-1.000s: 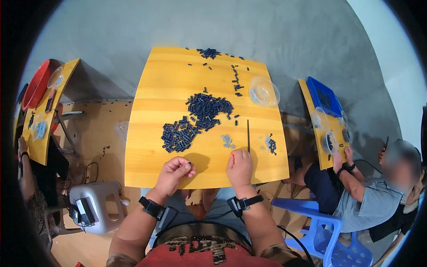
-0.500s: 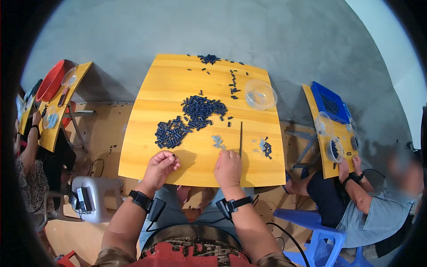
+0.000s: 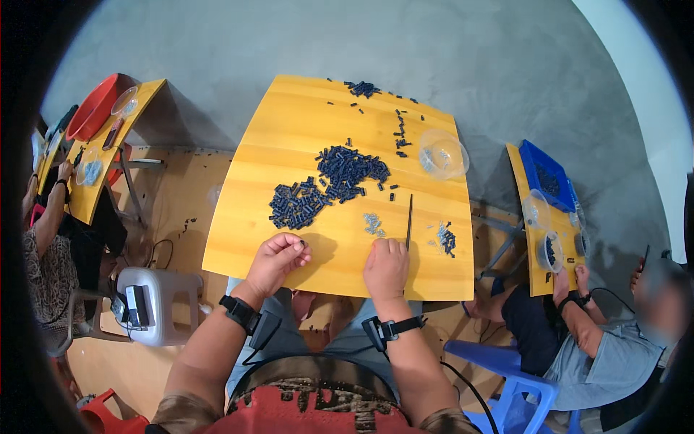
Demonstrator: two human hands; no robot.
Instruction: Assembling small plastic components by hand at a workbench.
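My left hand (image 3: 278, 262) is raised over the front edge of the yellow table, thumb and fingers pinched on a small black piece (image 3: 302, 244). To its right, my right hand (image 3: 386, 267) is closed and rests on the tabletop; whatever its fingers hold is hidden. Just beyond it lie a few small silvery metal parts (image 3: 373, 223). A thin black rod (image 3: 410, 221) lies right of that hand. Farther off spreads a heap of small dark plastic pieces (image 3: 350, 171), joined to a nearer heap (image 3: 297, 203).
A clear round tub (image 3: 443, 155) stands at the table's right edge. Mixed dark and silvery parts (image 3: 446, 239) lie front right. Two people work at side tables, with a blue tray (image 3: 546, 178) on the right and a red basin (image 3: 93, 108) on the left. A grey stool (image 3: 159, 311) stands left.
The view has shifted, so the table and its contents sit farther right in the picture. Both hands stay at nearly the same places by the table, still closed.
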